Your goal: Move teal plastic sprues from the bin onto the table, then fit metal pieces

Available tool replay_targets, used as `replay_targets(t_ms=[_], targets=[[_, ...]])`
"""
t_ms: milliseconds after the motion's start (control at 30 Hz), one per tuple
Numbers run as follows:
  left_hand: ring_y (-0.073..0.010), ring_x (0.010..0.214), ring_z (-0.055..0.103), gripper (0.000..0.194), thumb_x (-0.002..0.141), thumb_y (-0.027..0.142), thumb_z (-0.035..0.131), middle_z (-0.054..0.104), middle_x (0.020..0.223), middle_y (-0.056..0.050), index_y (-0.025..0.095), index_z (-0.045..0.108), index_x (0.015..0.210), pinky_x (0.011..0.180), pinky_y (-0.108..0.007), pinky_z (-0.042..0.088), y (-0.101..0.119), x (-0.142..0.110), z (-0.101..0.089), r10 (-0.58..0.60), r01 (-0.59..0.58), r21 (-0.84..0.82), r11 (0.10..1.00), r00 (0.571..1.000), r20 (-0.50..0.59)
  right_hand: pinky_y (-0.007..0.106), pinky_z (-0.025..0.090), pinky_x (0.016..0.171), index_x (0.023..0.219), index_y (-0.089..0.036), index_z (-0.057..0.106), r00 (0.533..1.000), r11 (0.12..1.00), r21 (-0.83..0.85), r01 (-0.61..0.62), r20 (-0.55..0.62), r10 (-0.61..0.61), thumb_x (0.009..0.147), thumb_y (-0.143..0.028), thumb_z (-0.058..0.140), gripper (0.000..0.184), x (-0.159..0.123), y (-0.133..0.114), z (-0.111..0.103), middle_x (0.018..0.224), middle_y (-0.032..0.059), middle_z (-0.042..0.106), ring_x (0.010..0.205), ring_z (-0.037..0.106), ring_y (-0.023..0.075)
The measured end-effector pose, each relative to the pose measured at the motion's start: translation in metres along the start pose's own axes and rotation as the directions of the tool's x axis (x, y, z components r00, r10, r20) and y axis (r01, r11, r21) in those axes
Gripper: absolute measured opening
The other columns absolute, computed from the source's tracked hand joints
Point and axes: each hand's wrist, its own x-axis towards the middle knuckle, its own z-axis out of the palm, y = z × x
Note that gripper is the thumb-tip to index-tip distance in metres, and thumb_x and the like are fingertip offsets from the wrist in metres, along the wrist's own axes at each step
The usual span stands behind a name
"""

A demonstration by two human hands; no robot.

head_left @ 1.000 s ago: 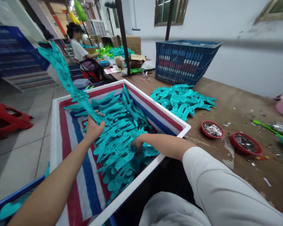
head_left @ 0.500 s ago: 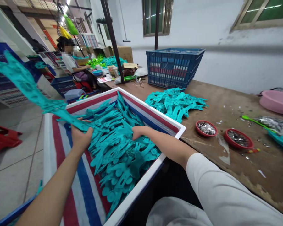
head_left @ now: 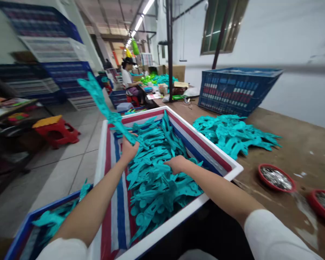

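Note:
A white-rimmed bin [head_left: 219, 153] lined with red, white and blue striped sheet holds a heap of teal plastic parts [head_left: 157, 169]. My left hand [head_left: 128, 150] is closed round one long teal part [head_left: 104, 106], which sticks up and away to the left above the bin. My right hand [head_left: 176, 164] rests palm down on the heap, fingers curled into the parts; what they grip is hidden.
A second pile of teal parts [head_left: 233, 131] lies on the brown table [head_left: 300, 144], with a blue crate [head_left: 238, 90] behind it and two red dishes [head_left: 276, 177] of small metal pieces. A blue bin [head_left: 29, 224] sits lower left, a red stool [head_left: 55, 130] on the floor. Another person [head_left: 128, 77] sits far off.
The view has swung left. My left hand keeps its grip on the long teal part, which now stands more upright. My right hand has stayed on the heap.

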Motion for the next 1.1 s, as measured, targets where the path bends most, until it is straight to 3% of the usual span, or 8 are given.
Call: replay_targets(t_ms=[200, 467, 600, 733, 833, 900, 1000, 1100], targets=[[-0.0341, 0.101, 0.08, 0.061, 0.073, 0.021, 0.076, 0.079, 0.116, -0.009, 0.028, 0.058, 0.131, 0.109, -0.058, 0.068, 0.002, -0.008, 0.001, -0.045, 0.045, -0.004, 0.999, 0.997, 0.063, 0.05, 0.071, 0.099, 0.187, -0.037, 0.053, 0.991, 0.998, -0.026, 0.052, 0.125, -0.049, 0.084, -0.035, 0.102, 0.113, 0.02, -0.019, 0.019, 0.134, 0.0145, 0.089, 0.13, 0.086, 0.044], [-0.0351, 0.112, 0.08, 0.071, 0.078, 0.019, 0.077, 0.077, 0.121, -0.009, 0.026, 0.058, 0.147, 0.118, -0.059, 0.065, 0.0, 0.001, -0.007, -0.062, 0.062, -0.012, 0.998, 0.997, -0.042, 0.046, 0.062, 0.112, 0.199, -0.011, 0.009, 0.984, 0.996, 0.072, -0.046, -0.17, 0.057, 0.111, -0.024, 0.06, 0.102, -0.002, 0.049, -0.019, 0.158, 0.0305, 0.075, 0.139, 0.079, 0.0446], [-0.032, 0.104, 0.08, 0.075, 0.084, 0.038, 0.083, 0.08, 0.123, -0.01, 0.027, 0.055, 0.153, 0.104, -0.054, 0.069, 0.003, 0.008, -0.011, -0.139, 0.128, -0.201, 0.971, 0.989, -0.043, 0.04, 0.064, 0.107, 0.196, -0.024, 0.037, 0.994, 0.99, 0.103, 0.096, -0.063, -0.09, 0.104, -0.024, 0.071, 0.098, 0.007, 0.034, 0.0, 0.146, 0.0183, 0.085, 0.128, 0.084, 0.0382], [-0.0347, 0.11, 0.084, 0.094, 0.079, 0.056, 0.093, 0.082, 0.129, -0.012, 0.029, 0.054, 0.16, 0.102, -0.055, 0.071, 0.011, 0.005, -0.011, -0.165, 0.24, -0.499, 0.833, 0.968, 0.192, 0.041, 0.069, 0.108, 0.158, -0.033, 0.084, 0.947, 0.919, 0.304, 0.25, 0.118, -0.297, 0.076, -0.031, 0.103, 0.085, 0.024, -0.003, 0.03, 0.136, 0.0098, 0.09, 0.124, 0.087, 0.0386], [-0.0353, 0.117, 0.085, 0.103, 0.079, 0.055, 0.099, 0.083, 0.134, -0.013, 0.03, 0.052, 0.167, 0.107, -0.057, 0.07, 0.014, -0.002, -0.009, -0.173, 0.324, -0.548, 0.771, 0.935, 0.31, 0.05, 0.065, 0.123, 0.141, -0.029, 0.092, 0.954, 0.862, 0.43, 0.269, 0.006, -0.3, 0.078, -0.034, 0.103, 0.065, 0.031, -0.007, 0.032, 0.138, 0.0131, 0.089, 0.136, 0.083, 0.044], [-0.036, 0.123, 0.084, 0.107, 0.077, 0.056, 0.103, 0.084, 0.136, -0.013, 0.031, 0.054, 0.169, 0.111, -0.058, 0.069, 0.017, -0.009, -0.005, -0.176, 0.35, -0.528, 0.773, 0.919, 0.352, 0.057, 0.057, 0.134, 0.16, -0.025, 0.08, 0.964, 0.835, 0.483, 0.263, -0.176, -0.201, 0.095, -0.045, 0.09, 0.069, 0.034, 0.001, 0.024, 0.158, 0.0165, 0.08, 0.155, 0.073, 0.0452], [-0.0374, 0.127, 0.082, 0.101, 0.079, 0.06, 0.104, 0.084, 0.137, -0.013, 0.029, 0.062, 0.166, 0.116, -0.06, 0.068, 0.028, -0.024, 0.008, -0.149, 0.376, -0.491, 0.785, 0.886, 0.44, 0.064, 0.063, 0.125, 0.173, -0.026, 0.061, 0.919, 0.55, 0.774, 0.313, -0.394, 0.032, 0.096, -0.062, 0.089, 0.089, 0.034, 0.009, 0.012, 0.169, 0.0182, 0.071, 0.154, 0.072, 0.0442], [-0.04, 0.129, 0.081, 0.08, 0.084, 0.06, 0.101, 0.086, 0.126, -0.012, 0.025, 0.073, 0.15, 0.116, -0.061, 0.067, 0.043, -0.044, 0.026, -0.115, 0.425, -0.474, 0.771, 0.825, 0.553, 0.051, 0.074, 0.1, 0.15, -0.026, 0.065, 0.874, 0.158, 0.895, 0.417, -0.443, 0.202, 0.085, -0.073, 0.098, 0.087, 0.031, 0.007, 0.007, 0.144, 0.0159, 0.082, 0.121, 0.086, 0.036]])
